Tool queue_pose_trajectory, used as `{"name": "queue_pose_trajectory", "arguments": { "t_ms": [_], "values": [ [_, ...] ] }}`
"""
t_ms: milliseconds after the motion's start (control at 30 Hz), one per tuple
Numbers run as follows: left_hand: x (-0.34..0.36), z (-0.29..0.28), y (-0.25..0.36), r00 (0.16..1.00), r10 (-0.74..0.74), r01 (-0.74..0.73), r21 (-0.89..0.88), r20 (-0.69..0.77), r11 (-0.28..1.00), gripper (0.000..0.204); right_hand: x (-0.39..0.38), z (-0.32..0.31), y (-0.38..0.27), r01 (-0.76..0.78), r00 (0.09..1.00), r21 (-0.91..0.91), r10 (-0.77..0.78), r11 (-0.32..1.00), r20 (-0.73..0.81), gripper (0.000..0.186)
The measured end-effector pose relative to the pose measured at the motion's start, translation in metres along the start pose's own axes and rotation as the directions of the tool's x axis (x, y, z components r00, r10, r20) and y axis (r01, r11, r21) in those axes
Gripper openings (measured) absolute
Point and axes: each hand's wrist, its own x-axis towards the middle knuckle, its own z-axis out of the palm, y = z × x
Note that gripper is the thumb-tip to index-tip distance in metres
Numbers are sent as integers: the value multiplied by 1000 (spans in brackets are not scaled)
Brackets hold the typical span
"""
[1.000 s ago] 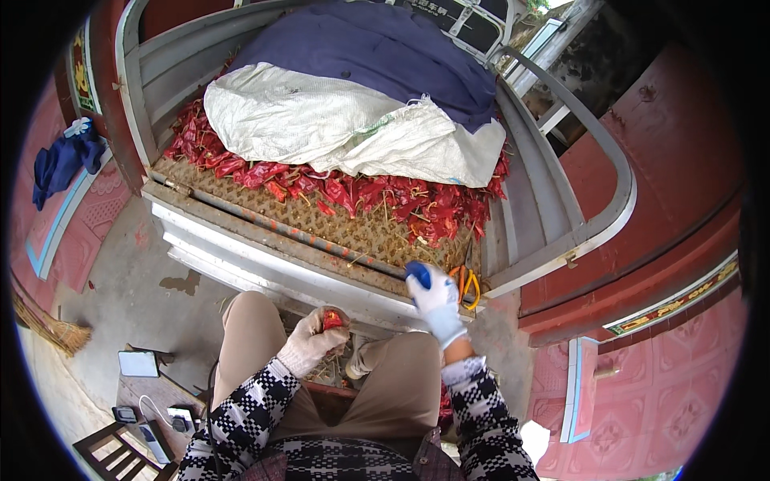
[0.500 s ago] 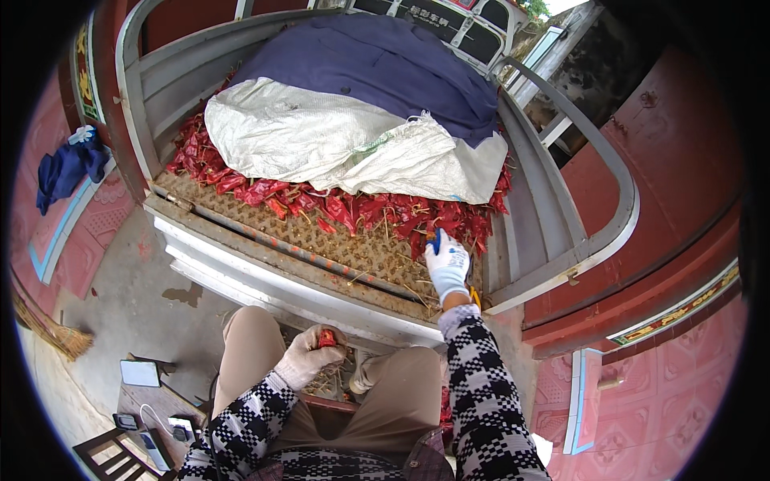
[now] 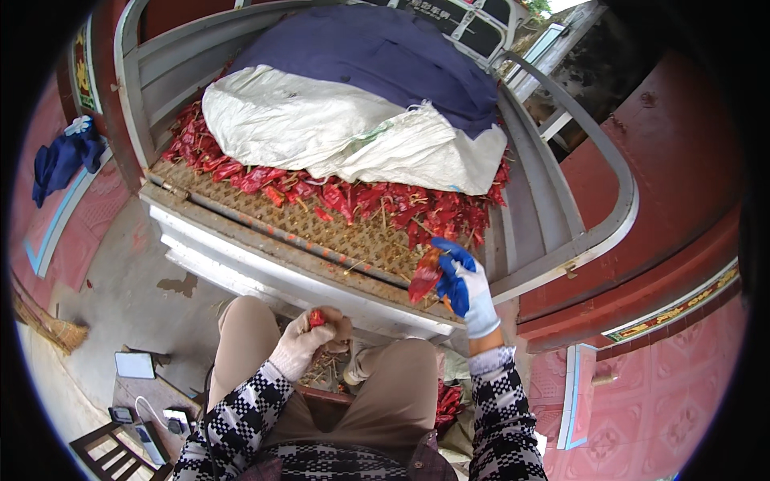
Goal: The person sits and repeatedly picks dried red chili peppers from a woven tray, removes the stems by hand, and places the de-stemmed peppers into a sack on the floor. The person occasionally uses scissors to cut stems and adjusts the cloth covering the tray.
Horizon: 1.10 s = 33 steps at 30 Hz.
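One chili (image 3: 424, 277), newly lifted, in right hand (image 3: 465, 282)

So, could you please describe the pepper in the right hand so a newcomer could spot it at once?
Find the cargo bed where a white sack partly covers red peppers. Toward the right of its near edge is the right hand in a blue and white glove. The pepper is the single red one held there, while its neighbours lie heaped.
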Motion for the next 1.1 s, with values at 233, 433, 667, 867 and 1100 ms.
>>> {"name": "queue_pose_trajectory", "arguments": {
  "t_ms": [233, 433, 667, 867, 1100],
  "values": [
    [-5, 8, 3, 993, -98, 104, -92, 66, 990, 49, -66, 90, 52, -25, 953, 64, 5, 998, 302, 43],
    [-3, -11, -10, 989, -140, 139, 20, 41, 990, 39, -83, 127, 68, 346, 927, -326, -267, 880, 265, 40],
    [-9, 7, 2, 998, -59, 57, 143, 13, 988, 27, -74, 123, 38, 693, 633, -715, -549, 88, 546, 30],
    [-13, 9, 12, 997, -81, 75, 271, 10, 960, 28, -76, 122, 47, 596, 800, -643, -425, 481, 424, 24],
    [-17, 11, 10, 1000, 13, -7, 343, -16, 939, 30, -83, 128, 68, -297, 952, 171, 278, 939, 127, 25]
  ]
}}
